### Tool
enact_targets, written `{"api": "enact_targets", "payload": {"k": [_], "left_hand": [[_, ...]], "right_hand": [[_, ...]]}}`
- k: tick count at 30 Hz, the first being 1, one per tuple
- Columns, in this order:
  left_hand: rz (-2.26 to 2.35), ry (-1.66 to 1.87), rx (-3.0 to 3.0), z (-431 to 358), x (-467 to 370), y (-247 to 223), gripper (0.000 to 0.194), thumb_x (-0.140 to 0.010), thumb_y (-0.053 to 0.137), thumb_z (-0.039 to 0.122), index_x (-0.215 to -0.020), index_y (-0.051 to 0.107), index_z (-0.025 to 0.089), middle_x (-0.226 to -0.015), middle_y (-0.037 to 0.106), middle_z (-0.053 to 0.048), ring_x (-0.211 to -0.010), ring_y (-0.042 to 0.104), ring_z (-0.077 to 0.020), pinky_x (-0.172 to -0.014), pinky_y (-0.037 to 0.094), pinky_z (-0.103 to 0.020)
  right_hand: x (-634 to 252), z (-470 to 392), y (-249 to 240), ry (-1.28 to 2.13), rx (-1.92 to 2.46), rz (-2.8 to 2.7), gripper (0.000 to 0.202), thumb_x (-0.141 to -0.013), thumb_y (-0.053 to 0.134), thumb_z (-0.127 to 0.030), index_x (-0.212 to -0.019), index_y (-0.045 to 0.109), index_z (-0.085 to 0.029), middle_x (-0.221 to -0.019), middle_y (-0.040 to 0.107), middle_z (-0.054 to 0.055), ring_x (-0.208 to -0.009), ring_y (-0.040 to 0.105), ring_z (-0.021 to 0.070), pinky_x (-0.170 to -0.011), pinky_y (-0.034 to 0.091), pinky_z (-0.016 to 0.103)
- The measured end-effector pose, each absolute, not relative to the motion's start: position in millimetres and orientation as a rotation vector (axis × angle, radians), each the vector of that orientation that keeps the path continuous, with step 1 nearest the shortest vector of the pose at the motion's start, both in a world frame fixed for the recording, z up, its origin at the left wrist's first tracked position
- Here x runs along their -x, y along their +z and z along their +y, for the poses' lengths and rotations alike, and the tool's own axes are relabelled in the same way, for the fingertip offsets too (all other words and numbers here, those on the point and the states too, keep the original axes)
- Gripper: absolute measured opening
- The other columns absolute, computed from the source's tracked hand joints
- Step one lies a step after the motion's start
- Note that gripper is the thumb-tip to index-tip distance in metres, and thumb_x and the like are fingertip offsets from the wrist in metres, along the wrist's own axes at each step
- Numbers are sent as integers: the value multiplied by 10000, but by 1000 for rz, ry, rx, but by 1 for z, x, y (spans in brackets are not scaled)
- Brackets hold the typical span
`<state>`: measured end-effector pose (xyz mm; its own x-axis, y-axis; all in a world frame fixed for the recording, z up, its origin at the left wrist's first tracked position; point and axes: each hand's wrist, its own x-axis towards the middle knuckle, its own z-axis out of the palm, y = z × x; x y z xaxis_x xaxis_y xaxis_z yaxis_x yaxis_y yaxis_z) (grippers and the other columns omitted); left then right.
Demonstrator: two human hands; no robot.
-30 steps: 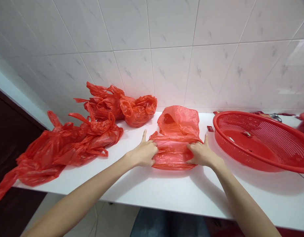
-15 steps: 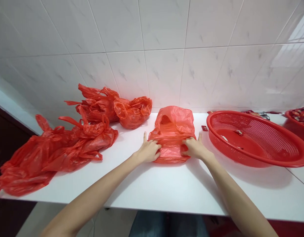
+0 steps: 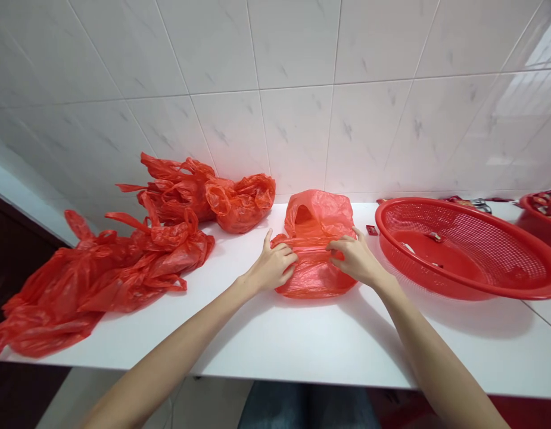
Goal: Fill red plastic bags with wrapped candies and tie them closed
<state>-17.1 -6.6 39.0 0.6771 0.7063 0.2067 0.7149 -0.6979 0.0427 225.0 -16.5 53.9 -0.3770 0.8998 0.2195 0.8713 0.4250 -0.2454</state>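
A thin red plastic bag (image 3: 317,277) lies on the white table against the wall side, its far part standing up with a dark opening facing me. My left hand (image 3: 275,262) curls its fingers over the bag's left edge, thumb pointing up and away. On the opposite side my right hand (image 3: 353,256) pinches the folded rim between bent fingers. The rim runs as a creased band between both hands. What the bag contains, if anything, cannot be made out.
Several filled red plastic bags (image 3: 109,268) crowd the left, two of them by the tiled wall. At right sits a big red perforated basket (image 3: 463,286) with a few small wrappers inside. A small red packet (image 3: 371,230) lies beside it; another red container (image 3: 543,217) stands further right.
Both hands have shifted slightly on the bag; the right hand moved up to the rim. The bag's near part looks fuller and the rim band lies further back.
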Motion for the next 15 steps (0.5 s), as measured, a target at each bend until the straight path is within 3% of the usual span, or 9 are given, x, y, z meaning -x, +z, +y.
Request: {"api": "enact_targets", "payload": {"k": [4,9,12,15], "left_hand": [[-1256,-223,2893,4,15,27,259,-870,505,231,-1058,683,213,-1089,725,-99,-1067,649,-286,-1158,30,-728],[-1452,-60,2957,3,18,26,485,-809,590,338,-1278,611,217,-1260,668,-140,-1172,623,-332,-1164,49,-720],[-1528,-5,2939,2,21,29,602,-767,644,402,-1330,581,199,-1303,651,-161,-1226,588,-360,-1163,29,-724],[-1473,-171,2949,-1,23,26,493,-791,623,364,-1262,627,219,-1264,679,-124,-1193,612,-325,-1173,8,-712]], "right_hand": [[-227,-8,41,59,1589,-2432,182,-840,624,-152,-1000,696,-202,-1043,746,91,-1206,579,301,-1178,91,632],[-239,-4,30,274,1791,-2522,482,-715,801,-317,-1150,654,-170,-1231,657,204,-1253,531,392,-1093,110,777],[-242,-7,30,319,1831,-2543,548,-703,813,-303,-1204,643,-161,-1282,623,234,-1284,509,405,-1107,123,759],[-240,-9,33,305,1793,-2562,527,-701,819,-302,-1185,656,-174,-1208,669,197,-1278,517,386,-1134,172,697]]}}
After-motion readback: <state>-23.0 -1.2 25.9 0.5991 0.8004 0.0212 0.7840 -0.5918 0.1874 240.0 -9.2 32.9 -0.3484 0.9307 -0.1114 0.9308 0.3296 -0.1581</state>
